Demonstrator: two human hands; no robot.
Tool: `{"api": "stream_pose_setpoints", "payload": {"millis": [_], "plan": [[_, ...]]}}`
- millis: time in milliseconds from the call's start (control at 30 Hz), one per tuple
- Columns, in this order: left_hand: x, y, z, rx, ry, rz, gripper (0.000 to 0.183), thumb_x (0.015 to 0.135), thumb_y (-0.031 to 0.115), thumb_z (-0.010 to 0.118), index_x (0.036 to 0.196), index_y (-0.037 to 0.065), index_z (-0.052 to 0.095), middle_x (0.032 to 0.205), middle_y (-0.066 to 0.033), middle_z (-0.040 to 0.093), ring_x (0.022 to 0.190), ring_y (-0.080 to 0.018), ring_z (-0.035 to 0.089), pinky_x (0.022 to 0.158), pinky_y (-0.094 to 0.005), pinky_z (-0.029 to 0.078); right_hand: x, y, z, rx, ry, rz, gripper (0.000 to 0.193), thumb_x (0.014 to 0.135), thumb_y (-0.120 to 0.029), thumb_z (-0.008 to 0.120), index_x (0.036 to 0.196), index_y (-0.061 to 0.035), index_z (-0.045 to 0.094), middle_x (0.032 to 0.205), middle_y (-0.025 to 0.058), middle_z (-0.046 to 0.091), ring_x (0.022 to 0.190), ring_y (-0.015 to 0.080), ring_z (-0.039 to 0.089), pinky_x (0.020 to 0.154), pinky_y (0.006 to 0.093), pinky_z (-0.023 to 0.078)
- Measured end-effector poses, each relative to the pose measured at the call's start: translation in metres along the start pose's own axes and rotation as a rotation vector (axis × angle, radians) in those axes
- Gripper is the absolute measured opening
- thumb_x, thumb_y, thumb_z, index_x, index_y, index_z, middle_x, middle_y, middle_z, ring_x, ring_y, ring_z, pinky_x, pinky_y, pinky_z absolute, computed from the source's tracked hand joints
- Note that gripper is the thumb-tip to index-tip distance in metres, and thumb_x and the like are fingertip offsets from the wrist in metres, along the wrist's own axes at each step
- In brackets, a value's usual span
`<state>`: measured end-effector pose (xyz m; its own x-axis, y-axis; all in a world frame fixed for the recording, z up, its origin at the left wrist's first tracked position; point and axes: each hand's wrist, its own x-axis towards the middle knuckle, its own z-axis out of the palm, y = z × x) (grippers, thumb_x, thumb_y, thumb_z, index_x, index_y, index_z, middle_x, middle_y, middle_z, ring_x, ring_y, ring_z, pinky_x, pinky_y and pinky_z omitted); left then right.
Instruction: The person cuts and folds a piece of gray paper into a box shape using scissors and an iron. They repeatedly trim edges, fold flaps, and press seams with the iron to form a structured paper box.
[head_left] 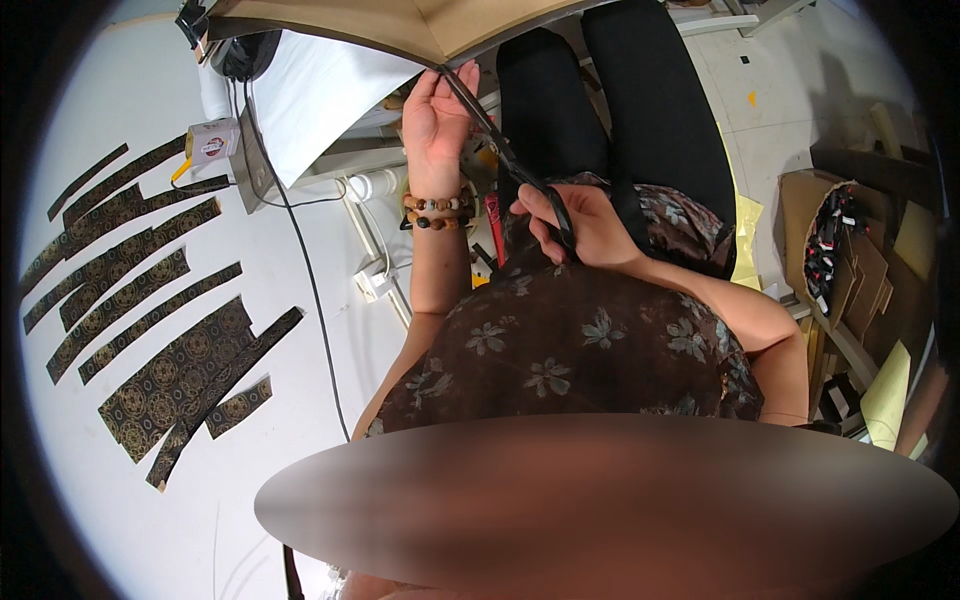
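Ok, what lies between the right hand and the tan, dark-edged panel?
In the head view, black metal scissors, gripped by the right hand, span that gap; the left hand is beside their tips.

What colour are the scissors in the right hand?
The scissors look black, best seen in the head view.

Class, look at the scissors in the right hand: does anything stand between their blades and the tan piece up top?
Nothing visible does: from the right hand, the scissors extend up to the dark-edged tan piece. The left hand is close beside the blades; whether it touches them is unclear.
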<state>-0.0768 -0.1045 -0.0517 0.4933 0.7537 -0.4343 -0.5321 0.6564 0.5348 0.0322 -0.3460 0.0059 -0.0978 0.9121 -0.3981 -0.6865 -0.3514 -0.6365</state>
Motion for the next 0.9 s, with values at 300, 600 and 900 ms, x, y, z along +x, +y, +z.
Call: {"api": "stream_pose_setpoints", "payload": {"millis": [300, 600, 900], "plan": [[0.0, 0.0, -0.003, 0.011, -0.025, -0.023, 0.026, 0.101, 0.009, 0.051, 0.119, -0.008, 0.058, 0.121, -0.0233, 0.066, 0.117, -0.0365, 0.062, 0.105, -0.049, 0.051, 0.003, 0.003, -0.002, 0.01, -0.02, -0.02, 0.048, 0.102, -0.043, 0.057, 0.104, 0.0043, 0.065, 0.062, 0.0009, 0.054, 0.049, 0.0075, 0.05, 0.047, 0.0246, 0.038], [0.001, 0.0, -0.003, -0.05, -0.012, -0.032, 0.024, 0.101, 0.01, 0.051, 0.113, -0.009, 0.059, 0.113, -0.026, 0.067, 0.115, -0.0406, 0.062, 0.106, -0.0531, 0.049, 0.003, 0.005, 0.0, 0.041, -0.001, 0.001, 0.048, 0.102, -0.042, 0.058, 0.105, 0.0058, 0.065, 0.064, 0.0012, 0.053, 0.049, 0.0079, 0.05, 0.047, 0.0248, 0.038], [0.002, 0.002, -0.006, -0.085, -0.024, -0.052, 0.025, 0.101, 0.01, 0.05, 0.115, -0.009, 0.058, 0.115, -0.0266, 0.067, 0.115, -0.0411, 0.061, 0.105, -0.0533, 0.049, 0.005, 0.011, 0.0, 0.006, -0.02, -0.049, 0.045, 0.103, -0.038, 0.057, 0.104, 0.0064, 0.064, 0.063, -0.0006, 0.051, 0.049, 0.0067, 0.047, 0.047, 0.0241, 0.037]]}}
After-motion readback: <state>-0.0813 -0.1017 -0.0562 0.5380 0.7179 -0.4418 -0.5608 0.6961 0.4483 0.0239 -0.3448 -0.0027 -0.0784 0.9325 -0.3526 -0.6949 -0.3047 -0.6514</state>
